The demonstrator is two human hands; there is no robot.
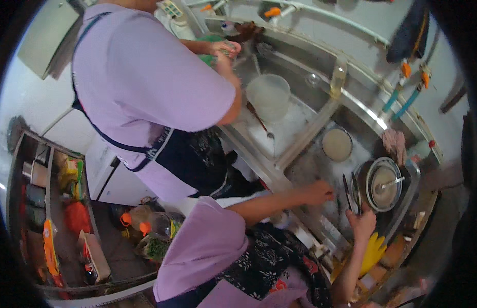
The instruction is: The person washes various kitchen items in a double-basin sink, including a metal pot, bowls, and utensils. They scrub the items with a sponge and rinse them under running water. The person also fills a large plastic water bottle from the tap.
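Observation:
Over the near edge of the right sink basin, my left hand [319, 193] is blurred, its fingers partly curled; whether it holds anything cannot be told. My right hand [362, 222] grips the lower end of a metal tool with two long, parted arms [353, 194], probably tongs, that point away from me. Just beyond it, a round metal pot [384, 184] holds cloudy liquid and a light-handled utensil. A smaller round bowl [337, 144] with pale contents sits farther back in the basin, where there is whitish foam or water.
A co-worker [154, 77] stands at the left basin, hands around a pink and green item. That basin holds a translucent plastic tub [268, 96] and a brown-handled utensil [257, 115]. A yellow rubber glove [373, 252] lies by my right forearm. Pink cloth [394, 144] hangs at the back rim.

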